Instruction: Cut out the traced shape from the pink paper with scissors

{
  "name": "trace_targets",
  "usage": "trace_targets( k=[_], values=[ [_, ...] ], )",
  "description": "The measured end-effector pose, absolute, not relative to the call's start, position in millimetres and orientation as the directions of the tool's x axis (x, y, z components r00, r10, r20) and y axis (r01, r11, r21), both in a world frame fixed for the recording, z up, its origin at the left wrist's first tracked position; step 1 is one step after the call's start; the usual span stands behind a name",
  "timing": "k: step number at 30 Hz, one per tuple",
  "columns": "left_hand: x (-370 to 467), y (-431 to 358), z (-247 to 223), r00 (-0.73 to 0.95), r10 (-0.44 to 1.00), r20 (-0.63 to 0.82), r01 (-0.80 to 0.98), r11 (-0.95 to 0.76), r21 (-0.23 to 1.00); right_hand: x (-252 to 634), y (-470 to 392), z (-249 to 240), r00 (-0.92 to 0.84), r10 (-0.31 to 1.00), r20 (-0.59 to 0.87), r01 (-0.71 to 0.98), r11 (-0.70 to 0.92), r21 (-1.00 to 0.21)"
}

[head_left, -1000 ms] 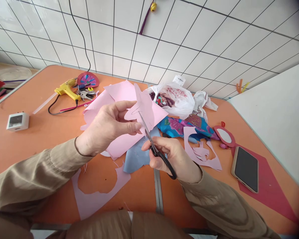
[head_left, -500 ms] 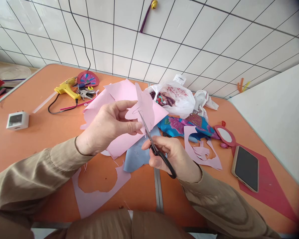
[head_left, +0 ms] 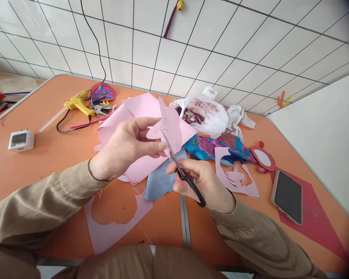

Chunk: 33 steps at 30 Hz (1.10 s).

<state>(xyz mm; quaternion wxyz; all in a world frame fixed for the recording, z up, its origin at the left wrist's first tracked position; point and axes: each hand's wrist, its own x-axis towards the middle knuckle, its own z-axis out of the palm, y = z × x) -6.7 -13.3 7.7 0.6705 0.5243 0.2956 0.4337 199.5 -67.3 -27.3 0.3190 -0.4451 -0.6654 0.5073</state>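
Note:
My left hand (head_left: 130, 143) pinches a pink cut-out (head_left: 171, 124) between thumb and fingers, holding it up above the table. Curved pencil lines show on the piece. My right hand (head_left: 202, 180) grips black-handled scissors (head_left: 182, 172), whose blades point up and left against the cut-out's lower part. Whether the blade tips pass through the piece, I cannot tell. Behind and below the hands lie larger pink sheets (head_left: 142, 104) and a light-blue piece of fabric or sheet (head_left: 159, 182). A pink offcut (head_left: 104, 232) with a rounded gap lies near the front edge.
On the orange table (head_left: 46, 166) stand a white cube-shaped charger (head_left: 21, 140) and a yellow glue gun (head_left: 77, 104), beside keys (head_left: 100, 109). A white plastic bag (head_left: 215, 118), blue patterned cloth (head_left: 205, 147), more pink offcuts (head_left: 235, 182) and a phone (head_left: 287, 197) lie at the right.

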Motion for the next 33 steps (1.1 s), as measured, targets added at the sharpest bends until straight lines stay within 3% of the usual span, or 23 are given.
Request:
trace_targets(
  k=[14,33],
  values=[
    [-6,-13,11,0.415,0.909,0.028,-0.227,0.074,0.971,198,-68,-30,-0.400,0.916,-0.007,0.229,0.093,-0.969],
    [-7,-13,11,0.438,0.899,0.028,-0.225,0.079,0.971,195,-68,-19,-0.394,0.914,-0.097,0.227,-0.005,-0.974]
  ],
)
